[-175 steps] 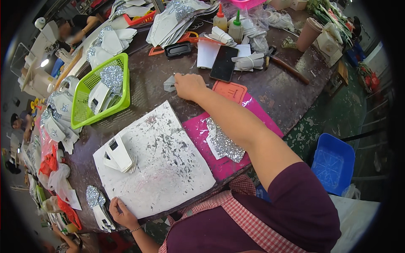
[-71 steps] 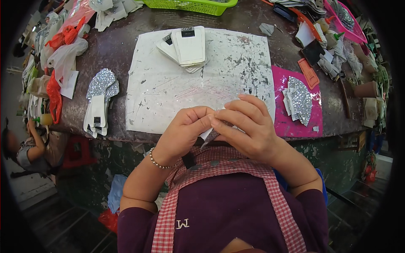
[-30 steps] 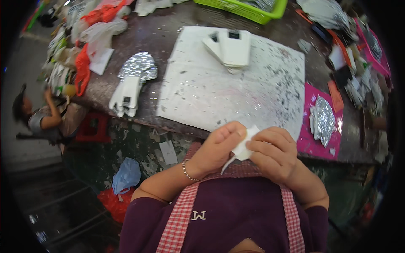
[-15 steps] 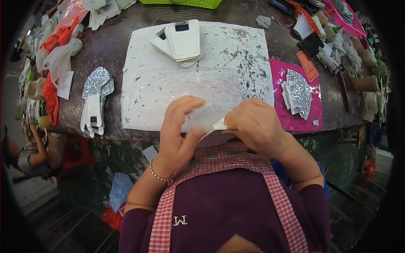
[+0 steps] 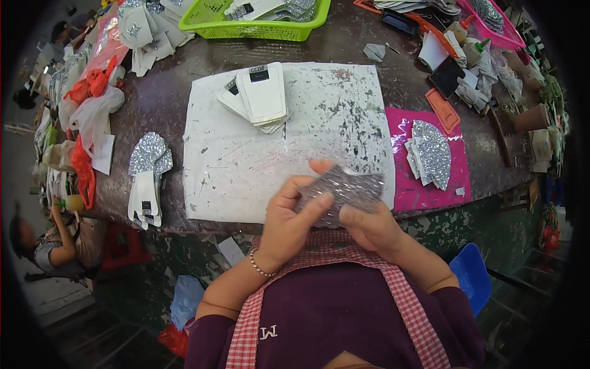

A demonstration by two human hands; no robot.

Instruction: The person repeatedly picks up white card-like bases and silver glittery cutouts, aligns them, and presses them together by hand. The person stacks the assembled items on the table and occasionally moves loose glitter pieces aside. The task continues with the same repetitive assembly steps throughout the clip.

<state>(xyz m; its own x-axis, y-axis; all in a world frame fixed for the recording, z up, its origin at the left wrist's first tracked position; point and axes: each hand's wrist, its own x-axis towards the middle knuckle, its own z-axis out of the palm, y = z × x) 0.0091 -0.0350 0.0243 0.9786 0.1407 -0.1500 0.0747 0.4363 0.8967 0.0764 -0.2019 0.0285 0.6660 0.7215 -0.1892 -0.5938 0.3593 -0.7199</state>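
Observation:
Between both hands is a silver glitter piece (image 5: 347,192), smeared by motion, held over the near edge of a white paint-marked sheet (image 5: 344,92). My left hand (image 5: 296,212) grips its left side, thumb on top. My right hand (image 5: 367,224) pinches its near right corner with the thumb. A small stack of white pieces with black labels (image 5: 264,98) lies on the sheet beyond the hands. At the right, silver glitter fan-shaped pieces (image 5: 432,154) rest on a pink sheet (image 5: 402,132). More glitter-topped pieces with white strips (image 5: 149,161) lie at the left.
A lime green basket (image 5: 264,31) of white and glitter pieces stands at the far edge. Plastic bags (image 5: 98,114) and glitter pieces crowd the left. Bottles, a red-orange tool (image 5: 433,31) and a pink basket (image 5: 516,43) fill the far right. A person (image 5: 58,240) is at the left.
The piece, earlier seen edge-on as a white strip pinched in my right hand, now shows its glitter face. My left hand has closed on it. The view has tilted farther out.

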